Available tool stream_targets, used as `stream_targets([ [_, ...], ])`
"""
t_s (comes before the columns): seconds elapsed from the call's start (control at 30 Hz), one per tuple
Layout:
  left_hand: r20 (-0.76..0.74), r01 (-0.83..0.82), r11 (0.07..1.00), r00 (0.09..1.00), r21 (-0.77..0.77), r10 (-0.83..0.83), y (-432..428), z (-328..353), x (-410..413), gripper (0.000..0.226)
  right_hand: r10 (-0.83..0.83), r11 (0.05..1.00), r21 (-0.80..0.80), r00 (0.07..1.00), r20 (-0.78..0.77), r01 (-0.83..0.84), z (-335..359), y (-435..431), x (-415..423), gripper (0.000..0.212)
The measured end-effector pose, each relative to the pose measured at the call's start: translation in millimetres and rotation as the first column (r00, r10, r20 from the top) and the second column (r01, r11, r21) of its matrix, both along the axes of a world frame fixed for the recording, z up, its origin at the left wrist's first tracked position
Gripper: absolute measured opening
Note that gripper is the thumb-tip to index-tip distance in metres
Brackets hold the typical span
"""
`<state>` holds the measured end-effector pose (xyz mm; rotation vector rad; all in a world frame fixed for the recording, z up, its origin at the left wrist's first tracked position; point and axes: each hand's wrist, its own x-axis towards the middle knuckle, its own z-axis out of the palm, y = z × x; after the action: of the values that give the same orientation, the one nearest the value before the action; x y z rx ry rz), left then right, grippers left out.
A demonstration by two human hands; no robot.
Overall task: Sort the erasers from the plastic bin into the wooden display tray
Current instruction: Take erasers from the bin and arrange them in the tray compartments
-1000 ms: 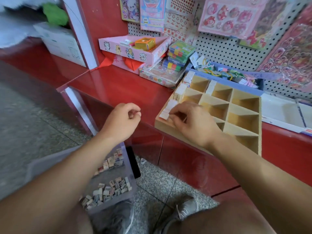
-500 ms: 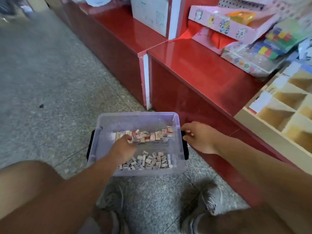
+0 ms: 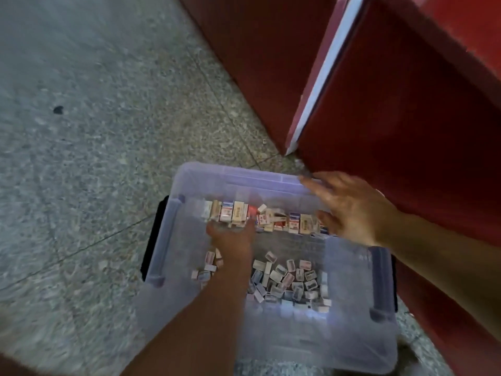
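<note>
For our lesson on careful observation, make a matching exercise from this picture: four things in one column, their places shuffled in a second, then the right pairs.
Things
1. left hand
2. right hand
3. loose erasers
4. red counter

Places
A. scattered at the near end of the plastic bin
B. fingers spread over the bin's far right corner
C. outside the bin, beyond it and to its right
D. inside the bin, at the far row of erasers

Pairs: 1-D, 2-B, 3-A, 4-C

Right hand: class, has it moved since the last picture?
Yes. The right hand went from outside the bin, by its right edge, to over its far rim.
</note>
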<state>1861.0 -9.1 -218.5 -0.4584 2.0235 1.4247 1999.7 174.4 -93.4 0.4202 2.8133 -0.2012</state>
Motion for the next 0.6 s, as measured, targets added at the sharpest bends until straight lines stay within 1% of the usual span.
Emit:
stream_targets([
  [0.07,-0.019,-0.062,0.997,0.998,0.054,0.063,9,-12,-1,0.111,0.034,0.999,0.015,0.999,-0.028,-0.034,-12,8,1,0.084],
  [0.13,-0.052,-0.113,0.986,0.991,0.125,0.121,17,-20,1,0.105,0.046,0.997,0.061,0.995,-0.088,-0.041,-21,9,3,0.084],
  [0.17,-0.098,-0.119,0.983,0.986,0.142,0.133,21,-24,1,0.101,0.042,0.996,0.084,0.993,-0.108,-0.033,-25,8,4,0.084],
  [0.23,-0.123,-0.114,0.982,0.983,0.152,0.133,27,-30,0,0.096,0.037,0.994,0.108,0.99,-0.138,-0.022,-28,5,3,0.084],
  [0.43,-0.086,-0.136,0.966,0.984,0.22,0.158,26,-46,-5,0.089,0.043,0.995,0.093,0.987,-0.156,-0.028,-26,5,3,0.085],
  [0.5,-0.106,-0.137,0.968,0.981,0.212,0.162,26,-46,-7,0.086,0.042,0.996,0.088,0.987,-0.157,-0.029,-27,5,3,0.087],
  [0.6,-0.102,-0.093,0.985,0.989,0.144,0.108,27,-40,-8,0.087,0.043,0.995,0.091,0.986,-0.161,-0.028,-27,5,2,0.089],
])
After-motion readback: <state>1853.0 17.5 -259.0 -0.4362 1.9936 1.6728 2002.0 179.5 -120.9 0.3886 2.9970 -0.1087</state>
